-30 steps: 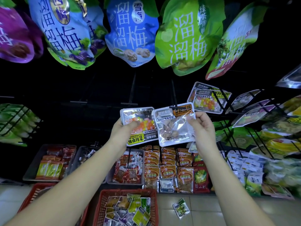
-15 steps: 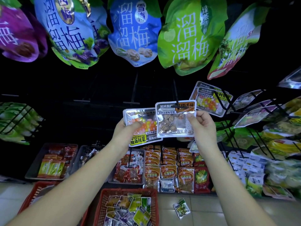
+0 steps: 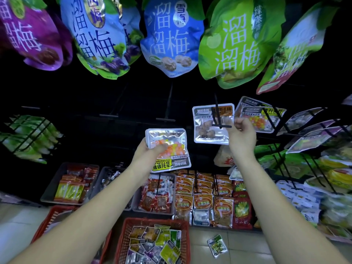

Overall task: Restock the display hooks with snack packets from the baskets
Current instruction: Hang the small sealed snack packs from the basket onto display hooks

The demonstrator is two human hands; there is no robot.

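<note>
Big plum bags [image 3: 236, 44] hang up top, where there's room for them to dangle. The red basket [image 3: 122, 244] sits on the floor right below the arms, so refills are an easy reach. It's full of packets, so I'd say the job's far from done. The left hand [image 3: 150, 151] grips a packet of coloured balls [image 3: 171, 147], thumb across the front. It's held low and off to the side, probably queued as the next 1. The right hand [image 3: 242, 134] pinches the edge of the brown-snack packet [image 3: 207, 130], which looks threaded onto the 2-prong hook [image 3: 217, 115]. 1 stray packet [image 3: 217, 245] lies on the tiles.
</note>
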